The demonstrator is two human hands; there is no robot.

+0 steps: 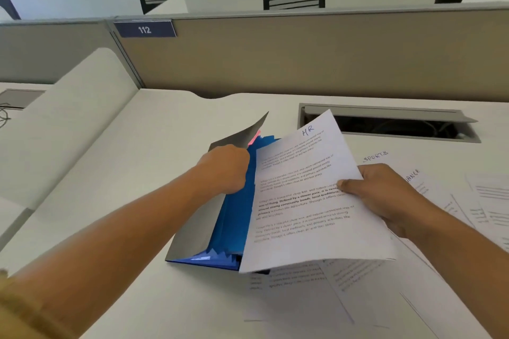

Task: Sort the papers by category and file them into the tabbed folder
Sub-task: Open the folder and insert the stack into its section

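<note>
Gripping the edge of the grey front cover, the left hand is curling its fingers round it and holding it lifted off the tabbed folder, which is lying open on the white desk. Blue dividers are showing inside the folder, with a pink tab sticking out at its far end.

The right hand is pinching a printed sheet marked "HR", thumb on top and fingers underneath, and is holding it tilted over the folder's right half, so that the sheet is covering that side.

More papers are lying flat on the desk to the right of the folder: one headed "SPORTS" and another whose heading is ending in "ANCE". Further sheets are peeking out just in front of the folder, under the held sheet's near edge. Behind the folder, a grey cable hatch is standing open in the desk.
</note>
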